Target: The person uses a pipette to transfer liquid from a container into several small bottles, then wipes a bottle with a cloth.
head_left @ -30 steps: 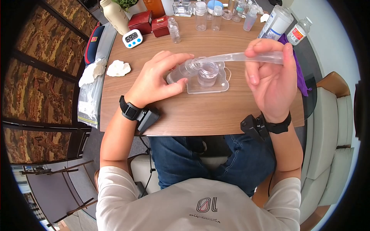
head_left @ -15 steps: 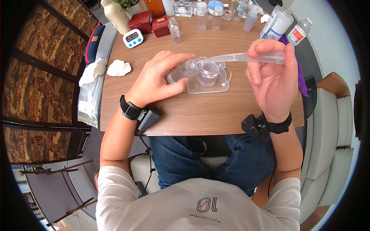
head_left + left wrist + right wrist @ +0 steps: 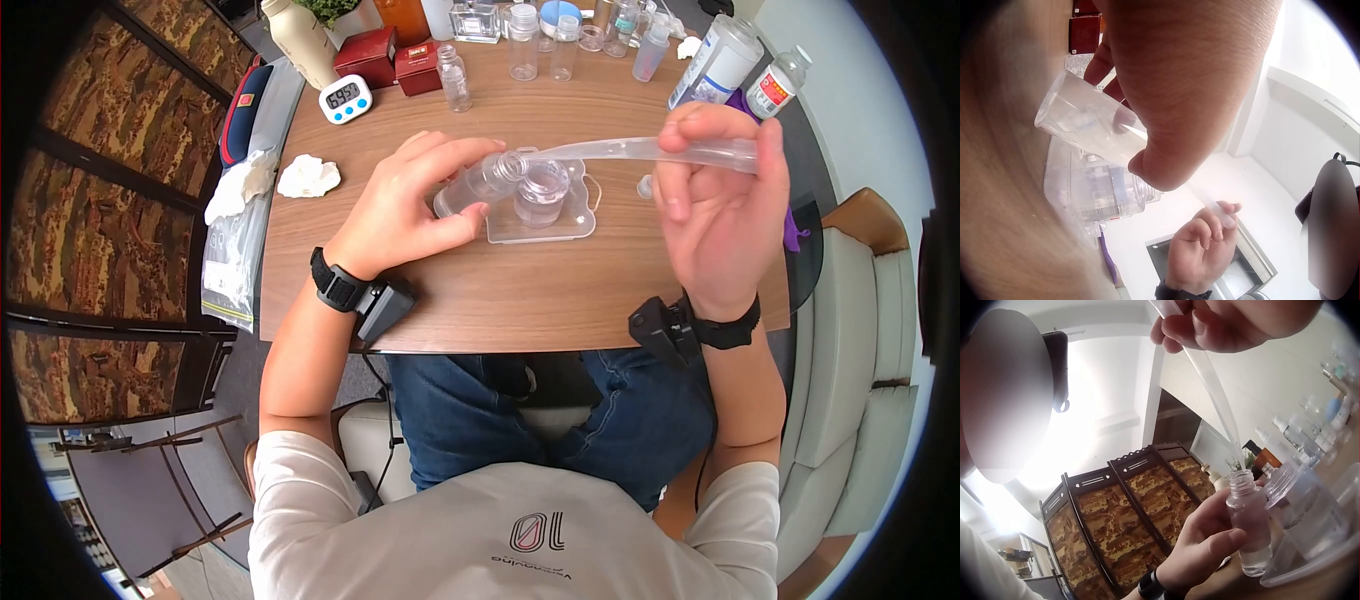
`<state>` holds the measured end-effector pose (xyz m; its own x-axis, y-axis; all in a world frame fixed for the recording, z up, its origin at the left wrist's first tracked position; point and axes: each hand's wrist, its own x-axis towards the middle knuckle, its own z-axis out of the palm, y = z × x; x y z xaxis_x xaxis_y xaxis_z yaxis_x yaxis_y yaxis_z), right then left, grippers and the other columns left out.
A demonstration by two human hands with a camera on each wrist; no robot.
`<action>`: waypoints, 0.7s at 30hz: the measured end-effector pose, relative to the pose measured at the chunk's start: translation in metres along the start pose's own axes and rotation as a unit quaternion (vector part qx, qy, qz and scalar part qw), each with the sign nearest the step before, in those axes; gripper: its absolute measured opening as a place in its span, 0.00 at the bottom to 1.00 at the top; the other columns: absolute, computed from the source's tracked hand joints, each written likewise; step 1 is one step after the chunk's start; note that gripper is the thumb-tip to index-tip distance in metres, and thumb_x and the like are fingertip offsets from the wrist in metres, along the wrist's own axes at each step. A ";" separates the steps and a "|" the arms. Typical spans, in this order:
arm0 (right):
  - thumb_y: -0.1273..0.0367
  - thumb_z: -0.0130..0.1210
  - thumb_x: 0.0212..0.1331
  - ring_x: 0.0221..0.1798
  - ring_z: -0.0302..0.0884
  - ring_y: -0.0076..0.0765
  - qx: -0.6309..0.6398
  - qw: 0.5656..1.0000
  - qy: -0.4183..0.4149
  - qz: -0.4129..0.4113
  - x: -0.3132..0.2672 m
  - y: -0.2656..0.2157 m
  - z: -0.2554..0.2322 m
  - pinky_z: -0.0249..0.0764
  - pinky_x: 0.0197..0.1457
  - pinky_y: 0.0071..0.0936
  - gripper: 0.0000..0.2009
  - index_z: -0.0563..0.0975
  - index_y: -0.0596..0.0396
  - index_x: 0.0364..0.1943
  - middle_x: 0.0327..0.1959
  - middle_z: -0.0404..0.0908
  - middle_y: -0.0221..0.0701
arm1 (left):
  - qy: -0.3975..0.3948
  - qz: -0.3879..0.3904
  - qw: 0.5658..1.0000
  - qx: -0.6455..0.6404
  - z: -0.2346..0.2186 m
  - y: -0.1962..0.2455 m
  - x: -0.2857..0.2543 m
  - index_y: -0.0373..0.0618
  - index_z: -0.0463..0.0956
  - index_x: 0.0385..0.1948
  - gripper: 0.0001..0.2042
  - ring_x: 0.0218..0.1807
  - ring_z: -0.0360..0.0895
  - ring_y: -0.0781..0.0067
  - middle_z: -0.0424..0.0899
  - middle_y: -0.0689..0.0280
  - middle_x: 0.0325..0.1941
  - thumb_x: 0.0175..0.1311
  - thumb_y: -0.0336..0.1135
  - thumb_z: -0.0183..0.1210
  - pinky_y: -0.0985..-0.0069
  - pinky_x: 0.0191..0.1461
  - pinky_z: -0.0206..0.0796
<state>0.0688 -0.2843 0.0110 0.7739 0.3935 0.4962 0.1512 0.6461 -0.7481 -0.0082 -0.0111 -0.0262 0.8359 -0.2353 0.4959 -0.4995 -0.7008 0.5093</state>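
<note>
My left hand [image 3: 405, 205] grips a small clear bottle [image 3: 470, 188], thumb on the near side and fingers on the far side. No cap is on its threaded neck, and some clear liquid shows in its base [image 3: 1255, 559]. Up at the right, my right hand [image 3: 725, 225] holds a translucent plastic dropper [image 3: 610, 149] by its bulb end between thumb and fingers. The dropper's thin tip is right at the bottle's mouth in the right wrist view. Close beside the bottle, a clear round jar [image 3: 540, 200] stands on a shallow clear plastic tray [image 3: 500, 234].
Crumpled tissue [image 3: 309, 178] and a white timer [image 3: 345, 99] lie to the left. Red boxes [image 3: 417, 68], a clear glass bottle [image 3: 453, 80] and several small bottles line the back. Large bottles [image 3: 715, 62] and a purple cloth [image 3: 795, 232] are at the right.
My right hand has shifted slightly to the right with the dropper, baring a small clear object on the table beside it. My left hand and the bottle have stayed put.
</note>
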 end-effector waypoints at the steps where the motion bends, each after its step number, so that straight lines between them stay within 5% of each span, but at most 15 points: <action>1: 0.53 0.29 0.81 0.22 0.64 0.24 0.002 1.000 0.003 -0.008 0.000 -0.001 -0.001 0.61 0.26 0.20 0.30 0.80 0.64 0.45 0.38 0.85 0.41 | 0.000 0.000 1.000 0.000 0.000 0.000 0.000 0.42 0.81 0.55 0.25 0.36 0.75 0.67 0.82 0.61 0.37 0.49 0.30 0.67 0.70 0.44 0.71; 4: 0.52 0.30 0.81 0.21 0.63 0.22 -0.013 1.000 -0.001 -0.016 0.001 -0.005 -0.007 0.59 0.25 0.20 0.30 0.80 0.63 0.44 0.37 0.85 0.41 | -0.007 -0.019 1.000 0.000 -0.001 0.001 -0.001 0.45 0.81 0.54 0.24 0.40 0.78 0.61 0.84 0.60 0.40 0.51 0.35 0.66 0.66 0.46 0.74; 8: 0.50 0.31 0.81 0.22 0.66 0.20 -0.095 0.994 0.042 0.037 -0.001 0.004 0.004 0.62 0.26 0.18 0.31 0.80 0.64 0.45 0.37 0.84 0.41 | 0.003 0.001 1.000 0.002 0.000 0.001 0.000 0.43 0.81 0.55 0.25 0.36 0.75 0.67 0.81 0.62 0.36 0.49 0.31 0.67 0.69 0.44 0.71; 10: 0.49 0.34 0.81 0.26 0.71 0.20 -0.140 0.979 0.020 0.149 -0.001 0.009 0.014 0.69 0.28 0.18 0.31 0.79 0.66 0.48 0.40 0.82 0.39 | 0.003 -0.005 1.000 0.004 0.001 0.001 0.000 0.43 0.81 0.55 0.25 0.36 0.75 0.67 0.81 0.62 0.36 0.49 0.31 0.67 0.69 0.44 0.72; 13: 0.49 0.37 0.81 0.33 0.76 0.21 -0.111 0.971 -0.014 0.212 -0.001 0.020 0.018 0.75 0.33 0.19 0.30 0.77 0.67 0.52 0.44 0.79 0.38 | 0.000 -0.010 1.000 0.002 0.000 0.002 0.000 0.43 0.81 0.55 0.26 0.36 0.75 0.67 0.81 0.62 0.36 0.49 0.31 0.68 0.69 0.44 0.72; 21: 0.51 0.39 0.81 0.38 0.77 0.22 -0.092 0.971 -0.028 0.220 -0.001 0.024 0.020 0.78 0.39 0.23 0.28 0.75 0.67 0.56 0.48 0.78 0.37 | 0.002 -0.001 1.000 0.000 0.000 -0.001 -0.001 0.43 0.81 0.55 0.26 0.36 0.76 0.67 0.81 0.62 0.36 0.49 0.30 0.68 0.70 0.44 0.72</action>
<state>0.0593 -0.2562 0.0017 0.7550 0.6426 0.1305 -0.0743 0.2816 -0.9567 -0.0088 -0.0106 -0.0273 0.8359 -0.2304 0.4982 -0.4974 -0.7019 0.5099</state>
